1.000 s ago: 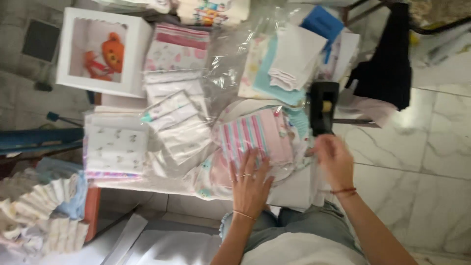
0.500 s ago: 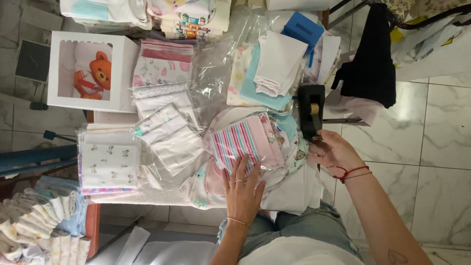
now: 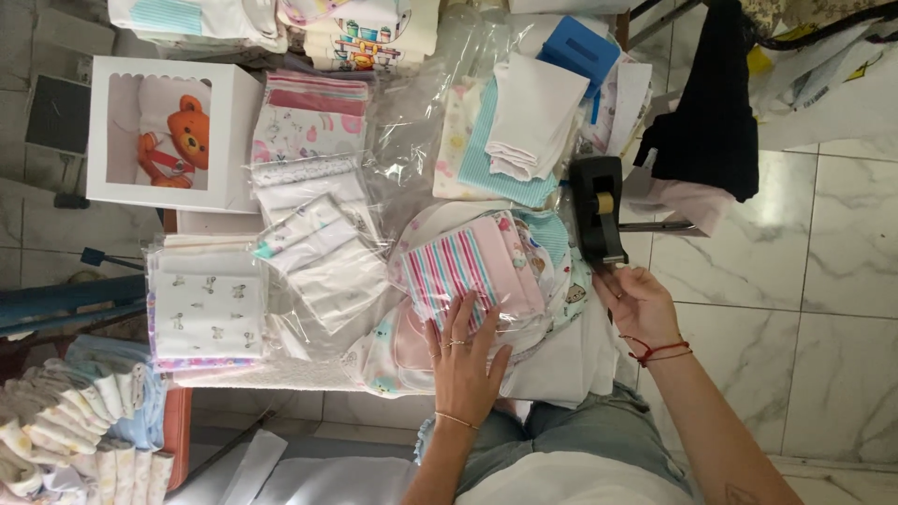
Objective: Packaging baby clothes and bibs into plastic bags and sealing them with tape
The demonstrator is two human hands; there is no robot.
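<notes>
Left hand (image 3: 465,360) flat on striped cloth bundle (image 3: 468,271); right hand (image 3: 639,304) at tape dispenser (image 3: 599,210).

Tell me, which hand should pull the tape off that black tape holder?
The right hand, probably. Its fingertips are already at the front end of the black tape dispenser. The left hand lies flat on the wrapped bundle of striped and pink cloths, pinning it down.

one black tape dispenser (image 3: 599,210), one white window box (image 3: 168,136) with one orange teddy bear (image 3: 178,145), two hands
</notes>
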